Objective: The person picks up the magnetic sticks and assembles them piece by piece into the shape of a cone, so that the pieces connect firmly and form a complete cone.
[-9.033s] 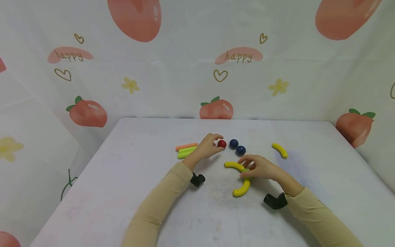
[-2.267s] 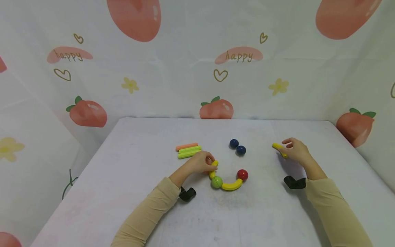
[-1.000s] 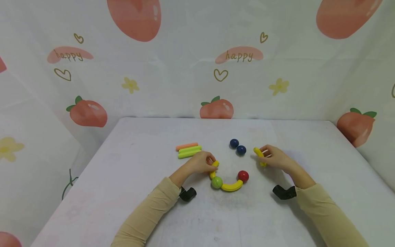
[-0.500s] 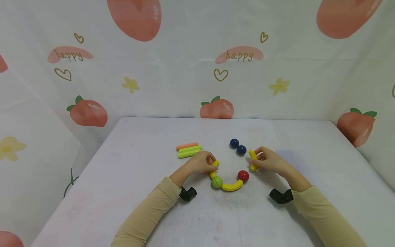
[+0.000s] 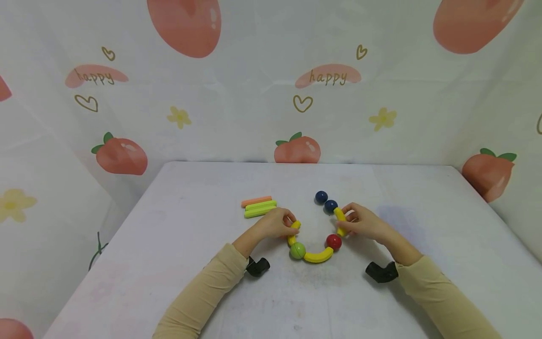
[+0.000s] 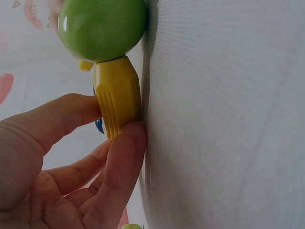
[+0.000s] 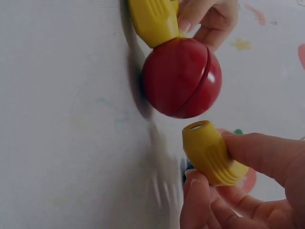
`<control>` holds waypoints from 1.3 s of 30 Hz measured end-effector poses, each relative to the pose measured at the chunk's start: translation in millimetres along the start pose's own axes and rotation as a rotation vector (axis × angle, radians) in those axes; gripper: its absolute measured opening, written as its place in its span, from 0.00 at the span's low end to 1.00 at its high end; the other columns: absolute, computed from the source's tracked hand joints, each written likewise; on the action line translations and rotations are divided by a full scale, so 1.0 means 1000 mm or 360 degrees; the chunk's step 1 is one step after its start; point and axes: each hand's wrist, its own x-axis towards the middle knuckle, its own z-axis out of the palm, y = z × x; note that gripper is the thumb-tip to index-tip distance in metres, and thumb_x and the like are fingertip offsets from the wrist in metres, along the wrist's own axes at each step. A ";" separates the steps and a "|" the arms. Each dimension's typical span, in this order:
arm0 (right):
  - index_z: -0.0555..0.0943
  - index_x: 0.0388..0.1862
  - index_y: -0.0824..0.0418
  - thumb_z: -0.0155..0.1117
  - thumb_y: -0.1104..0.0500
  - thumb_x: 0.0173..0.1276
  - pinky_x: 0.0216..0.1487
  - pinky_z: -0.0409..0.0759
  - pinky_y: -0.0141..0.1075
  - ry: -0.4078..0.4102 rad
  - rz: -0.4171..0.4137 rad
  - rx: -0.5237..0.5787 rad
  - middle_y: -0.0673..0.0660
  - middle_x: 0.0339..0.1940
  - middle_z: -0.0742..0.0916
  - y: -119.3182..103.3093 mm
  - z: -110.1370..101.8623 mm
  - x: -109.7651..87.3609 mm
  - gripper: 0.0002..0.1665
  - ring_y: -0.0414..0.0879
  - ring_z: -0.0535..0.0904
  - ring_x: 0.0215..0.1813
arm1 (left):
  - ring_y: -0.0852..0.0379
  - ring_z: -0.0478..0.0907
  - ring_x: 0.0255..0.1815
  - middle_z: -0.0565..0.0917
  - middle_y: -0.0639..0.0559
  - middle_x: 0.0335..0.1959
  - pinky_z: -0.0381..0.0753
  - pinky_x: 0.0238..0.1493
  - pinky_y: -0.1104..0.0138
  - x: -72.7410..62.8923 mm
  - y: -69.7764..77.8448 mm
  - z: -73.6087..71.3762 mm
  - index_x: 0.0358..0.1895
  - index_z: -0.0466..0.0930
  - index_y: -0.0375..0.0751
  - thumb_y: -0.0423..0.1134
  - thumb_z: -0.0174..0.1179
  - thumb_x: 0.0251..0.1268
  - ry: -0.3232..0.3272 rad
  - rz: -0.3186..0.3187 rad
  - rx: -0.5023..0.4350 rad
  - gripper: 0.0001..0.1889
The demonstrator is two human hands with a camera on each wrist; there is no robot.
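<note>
My left hand (image 5: 277, 223) pinches a curved yellow stick (image 6: 117, 93) between thumb and fingers. Its far end meets a green ball (image 5: 298, 250), from which a second yellow curved stick (image 5: 318, 255) runs right to a red ball (image 5: 333, 242). These pieces form a joined arc on the table. My right hand (image 5: 364, 222) holds another yellow curved stick (image 7: 212, 155), its end with a small metal disc facing the red ball. In the right wrist view a narrow gap shows between that end and the ball.
Two dark blue balls (image 5: 321, 197) sit together just behind the right-hand stick. Left of them lie two lime green sticks (image 5: 260, 213) and an orange stick (image 5: 256, 201) side by side. The white table (image 5: 203, 188) ends at a printed cloth backdrop (image 5: 237, 117).
My right hand has picked up the yellow stick from the far right and carried it left to the red ball. My left hand has stayed on its stick over the last two seconds.
</note>
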 end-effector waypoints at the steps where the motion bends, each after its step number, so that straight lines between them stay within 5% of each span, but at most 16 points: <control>1: 0.65 0.55 0.69 0.62 0.54 0.65 0.37 0.80 0.33 -0.0003 -0.0008 0.0003 0.63 0.40 0.81 0.000 0.001 0.000 0.28 0.43 0.76 0.29 | 0.60 0.70 0.30 0.78 0.50 0.33 0.69 0.29 0.74 0.000 0.000 0.000 0.46 0.79 0.38 0.42 0.66 0.56 0.0001 -0.0001 -0.0001 0.17; 10: 0.66 0.57 0.69 0.62 0.52 0.65 0.38 0.81 0.34 -0.0017 -0.0031 -0.0036 0.66 0.43 0.81 -0.003 0.006 0.000 0.30 0.43 0.77 0.30 | 0.60 0.70 0.29 0.77 0.51 0.32 0.69 0.28 0.74 0.001 -0.001 0.000 0.46 0.79 0.38 0.42 0.66 0.55 -0.0002 0.0003 -0.0006 0.17; 20: 0.63 0.65 0.71 0.63 0.43 0.61 0.42 0.81 0.39 -0.0080 -0.0117 -0.0265 0.67 0.49 0.80 -0.011 0.014 -0.003 0.44 0.51 0.79 0.44 | 0.60 0.70 0.29 0.77 0.50 0.32 0.68 0.28 0.74 0.001 0.000 0.000 0.47 0.78 0.38 0.42 0.65 0.56 -0.0012 0.0019 0.0009 0.17; 28: 0.67 0.57 0.70 0.65 0.44 0.60 0.42 0.82 0.40 0.0001 -0.0172 -0.0314 0.69 0.51 0.79 -0.014 0.022 -0.003 0.37 0.52 0.81 0.43 | 0.60 0.68 0.27 0.74 0.51 0.30 0.66 0.27 0.74 0.001 0.000 0.001 0.50 0.78 0.39 0.40 0.64 0.57 -0.0035 0.0032 0.0004 0.17; 39: 0.68 0.62 0.73 0.71 0.46 0.53 0.35 0.71 0.33 0.0010 -0.0330 -0.0457 0.67 0.45 0.76 -0.021 0.026 -0.007 0.45 0.47 0.70 0.37 | 0.61 0.67 0.23 0.72 0.53 0.28 0.66 0.25 0.74 -0.001 0.002 0.001 0.51 0.78 0.40 0.38 0.63 0.58 -0.0066 0.0035 0.0025 0.17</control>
